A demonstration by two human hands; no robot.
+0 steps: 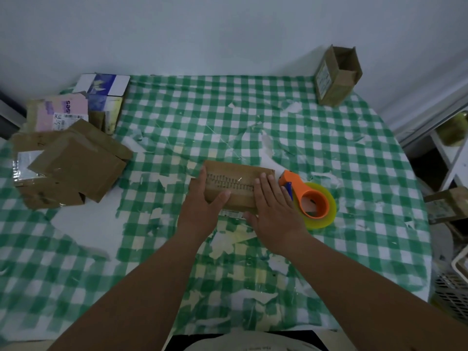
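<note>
The small cardboard box [236, 184] lies on the green-checked worktop [253, 117] straight ahead of me, about mid-way across it, with its long axis running left to right across my body and the right end tipped a little away. My left hand [202, 209] holds the left end: the fingers wrap up round that short side and my thumb [222, 197] lies across the near face, so the box is pinched between them. My right hand [274, 211] lies flat on the right end of the top, fingers [266, 183] straight and held close together, pressing down and curling round nothing. A printed strip runs along the top between my two hands, following the long axis. The orange tape dispenser [307, 196], with its yellowish roll, sits just beside the box's right end, its handle pointing back toward the box, close against the outer edge of my right hand. What matters for the next move, as I judge it, is that the dispenser lies to the right and my right hand is by far the nearer one, while the left can pin the box. The pile of flattened cartons [76, 163] is well apart to my left, and an open carton [336, 74] stands at the far right corner.
</note>
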